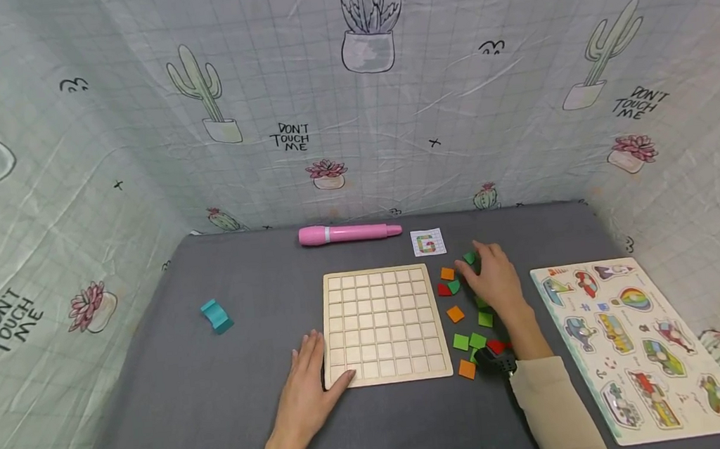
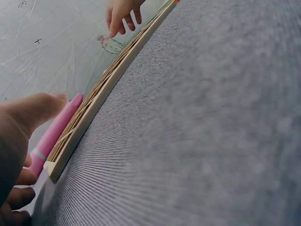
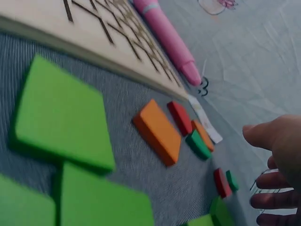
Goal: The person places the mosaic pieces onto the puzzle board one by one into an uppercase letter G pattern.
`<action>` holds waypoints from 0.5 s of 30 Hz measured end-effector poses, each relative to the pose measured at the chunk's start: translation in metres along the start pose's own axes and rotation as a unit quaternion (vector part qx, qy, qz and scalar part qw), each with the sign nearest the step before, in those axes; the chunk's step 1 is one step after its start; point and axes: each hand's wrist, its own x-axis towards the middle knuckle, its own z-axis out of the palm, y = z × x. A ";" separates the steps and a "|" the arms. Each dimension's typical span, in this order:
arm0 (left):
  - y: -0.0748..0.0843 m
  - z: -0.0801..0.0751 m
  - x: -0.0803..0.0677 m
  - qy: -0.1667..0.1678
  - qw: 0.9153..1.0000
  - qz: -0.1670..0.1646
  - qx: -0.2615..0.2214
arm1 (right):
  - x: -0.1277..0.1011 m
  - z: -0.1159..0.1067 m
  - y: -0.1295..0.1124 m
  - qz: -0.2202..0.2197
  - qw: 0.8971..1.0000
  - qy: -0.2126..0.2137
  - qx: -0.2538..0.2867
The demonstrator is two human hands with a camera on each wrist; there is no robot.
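While the right hand (image 1: 494,281) hangs over the loose pieces to the right of the board (image 1: 380,325), the step in hand looks to be picking out one piece, most likely the green tile (image 1: 469,258) near the thumb and index tips. The right fingers are loosely bent, with the thumb spread away from them; nothing shows pinched, though whether a fingertip touches the tile I cannot tell.

The tile is small and flat, so it should come up best by two opposite edges, between thumb and index; pressing on its face could make it slide. The right wrist view also shows a red piece (image 3: 222,182) just beside a green one, so a narrow, steep pinch should leave it undisturbed. The orange tile (image 1: 447,273) lies near too, on the board side, and a low sideways sweep might drag it.

Lifting the forearm a little would help: the wrist camera (image 1: 500,360) sits close over the nearer green tiles (image 1: 461,342) and could nudge them.

The left hand (image 1: 306,387) lies at the board's near left corner, thumb extended over the rim, other fingers along the left edge, pinching nothing. Light contact there should be enough to steady the board on the tabletop (image 1: 235,410).
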 end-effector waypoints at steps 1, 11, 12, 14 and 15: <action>0.000 0.000 -0.001 0.000 1.000 0.005 0.003 | 0.001 0.000 0.002 0.003 1.000 0.000 -0.001; 0.000 0.001 -0.004 -0.025 0.999 0.007 0.025 | 0.011 0.006 0.017 0.029 0.999 -0.019 -0.016; 0.000 0.001 -0.005 -0.026 0.999 0.006 0.026 | 0.012 0.006 0.018 0.030 0.999 -0.020 -0.017; 0.000 0.001 -0.005 -0.026 0.999 0.007 0.027 | 0.014 0.006 0.021 0.030 0.999 -0.020 -0.020; 0.000 0.001 -0.005 -0.027 0.999 0.008 0.028 | 0.015 0.006 0.022 0.029 0.999 -0.019 -0.021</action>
